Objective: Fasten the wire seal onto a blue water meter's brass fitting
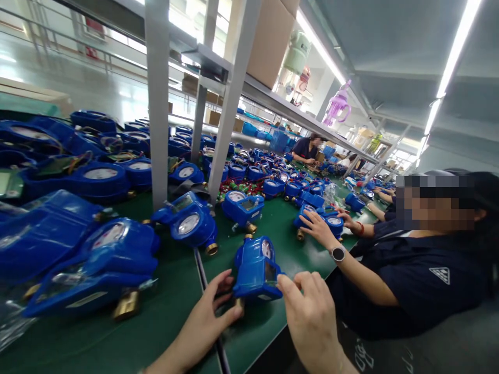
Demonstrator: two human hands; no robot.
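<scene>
Both hands grip one blue plastic water meter with a brass fitting [257, 270] at the near edge of the green counter [171, 322]: left hand [212, 311] curled around its base, right hand [307, 306] pinching its right side.

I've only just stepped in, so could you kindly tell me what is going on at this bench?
A person holds a blue meter between both hands on the green bench: the left hand at its near left corner, the right hand at its right side. Many more blue meters lie across the bench. Beside them, a co-worker's hand rests on another meter.
</scene>
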